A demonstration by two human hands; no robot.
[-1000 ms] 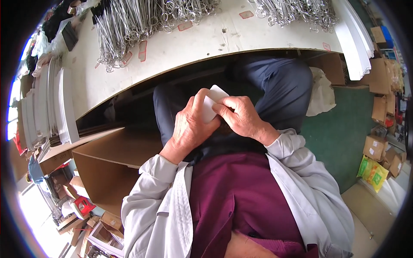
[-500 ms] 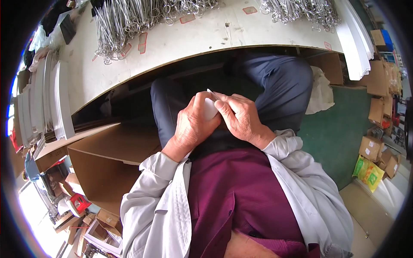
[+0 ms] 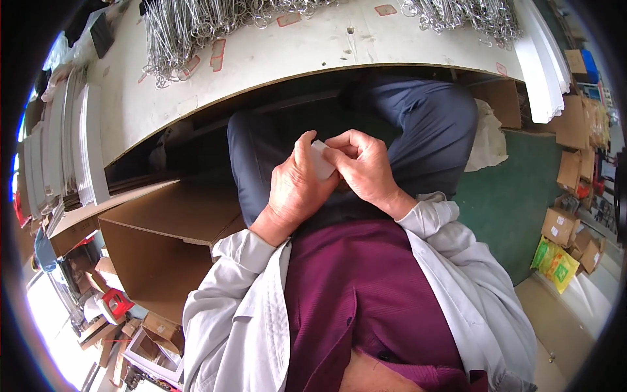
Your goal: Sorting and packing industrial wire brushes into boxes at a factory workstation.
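Observation:
Above my lap, my two hands work together on a small white flat-sided piece (image 3: 322, 162), perhaps a little carton; its exact kind does not show. My left hand (image 3: 294, 188) wraps round the piece from the left, thumb side up. From the right, my right hand (image 3: 367, 171) pinches at its upper edge with bent fingers and thumb. Part of the piece is hidden behind the fingers. On the worktable (image 3: 281, 59) beyond my knees lie bundles of thin metal rods with looped ends (image 3: 189, 39).
More looped rods (image 3: 467, 19) lie at the table's far right. White strips (image 3: 542, 72) hang over its right end, and white panels (image 3: 88, 144) stand at left. An open cardboard box (image 3: 163, 242) stands by my left leg. Cartons (image 3: 560, 222) line the right side.
The thin white flap at the top of the piece is no longer visible. My right fingers have curled in closer, and the piece has tilted between my hands.

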